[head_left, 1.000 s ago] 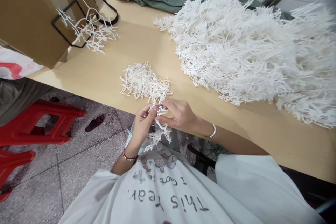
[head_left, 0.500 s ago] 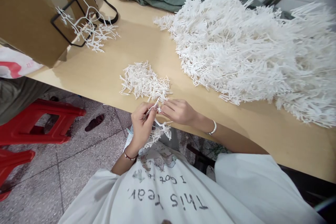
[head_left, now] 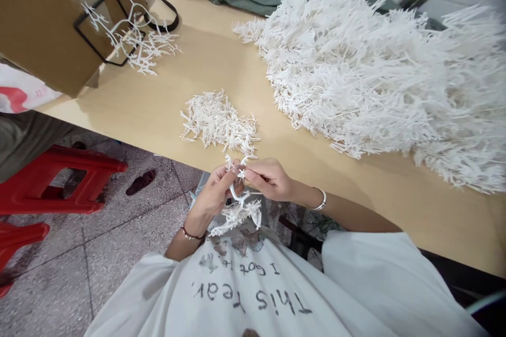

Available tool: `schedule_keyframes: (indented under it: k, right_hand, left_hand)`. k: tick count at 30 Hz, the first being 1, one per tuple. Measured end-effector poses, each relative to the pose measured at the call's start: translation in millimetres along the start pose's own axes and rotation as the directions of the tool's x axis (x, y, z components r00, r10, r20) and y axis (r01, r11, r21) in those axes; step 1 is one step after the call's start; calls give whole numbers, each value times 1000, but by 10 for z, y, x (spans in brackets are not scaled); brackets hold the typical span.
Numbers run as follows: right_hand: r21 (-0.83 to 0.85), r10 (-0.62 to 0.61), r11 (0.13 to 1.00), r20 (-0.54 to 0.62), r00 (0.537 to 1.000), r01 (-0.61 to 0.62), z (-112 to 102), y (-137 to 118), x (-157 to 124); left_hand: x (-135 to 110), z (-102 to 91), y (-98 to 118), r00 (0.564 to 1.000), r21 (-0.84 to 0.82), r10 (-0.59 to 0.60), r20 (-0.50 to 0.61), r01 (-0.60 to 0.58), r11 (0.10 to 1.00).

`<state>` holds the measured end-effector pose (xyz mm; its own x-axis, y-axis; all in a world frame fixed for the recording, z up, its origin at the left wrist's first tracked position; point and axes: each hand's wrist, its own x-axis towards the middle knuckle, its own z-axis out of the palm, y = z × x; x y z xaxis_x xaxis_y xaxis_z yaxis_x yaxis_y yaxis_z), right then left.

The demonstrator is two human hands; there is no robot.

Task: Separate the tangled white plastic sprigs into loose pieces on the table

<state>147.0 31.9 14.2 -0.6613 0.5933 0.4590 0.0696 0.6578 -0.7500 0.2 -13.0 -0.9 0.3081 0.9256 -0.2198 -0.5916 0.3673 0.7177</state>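
Between my hands, at the table's front edge, is a white branched plastic stem (head_left: 239, 197) with small forked tips; its bushy lower end hangs over my lap. My left hand (head_left: 216, 189) is closed around the stem near its top. The fingers of my right hand (head_left: 271, 179) pinch a small star-shaped tip beside the left fingertips; whether it is a separate piece I cannot tell. Just beyond my hands lies a small pile of short white plastic sprigs (head_left: 219, 122).
A large heap of white branched stems (head_left: 367, 73) covers the right of the table (head_left: 205, 68). At the left, a branched white piece (head_left: 138, 37) rests by a black wire frame (head_left: 79, 26) and a cardboard box (head_left: 43, 16). Red stools (head_left: 90, 168) stand on the floor.
My hands have come slightly closer to my body. The stem has turned more upright, showing forked tips above my fingers, and its bushy end hangs a little lower.
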Motion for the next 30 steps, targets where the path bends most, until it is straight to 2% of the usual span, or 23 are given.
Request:
schedule_keyframes:
  k: [4, 10, 14, 20, 21, 26, 28, 30]
  right_hand:
    - [49, 96, 995, -95, 991, -91, 32, -74, -14]
    - [132, 257, 963, -208, 944, -233, 104, -123, -55]
    - [152, 318, 946, -254, 913, -287, 138, -142, -91]
    - [231, 412, 908, -327, 851, -350, 168, -226, -91]
    - [243, 402, 910, -324, 856, -336, 160, -227, -82]
    - [277, 219, 946, -161, 962, -169, 67, -138, -30]
    - [334, 188, 932, -109, 976, -143, 41, -89, -18]
    - [419, 235, 887, -44, 971, -196, 32, -53, -9]
  left_hand:
    - [10, 107, -76, 999, -89, 44, -27, -46, 995]
    - [39, 365, -162, 952, -137, 189, -239, -226, 964]
    - [56, 444, -180, 933, -108, 197, -300, -238, 965]
    - [62, 468, -214, 923, -47, 209, -322, -236, 971]
    - [63, 455, -217, 923, -37, 224, -314, -247, 968]
    - [72, 258, -199, 918, 87, 344, -197, -333, 939]
    - [73, 162, -170, 911, 162, 379, -159, -355, 921]
    - [68, 90, -126, 910, 232, 392, -135, -355, 906]
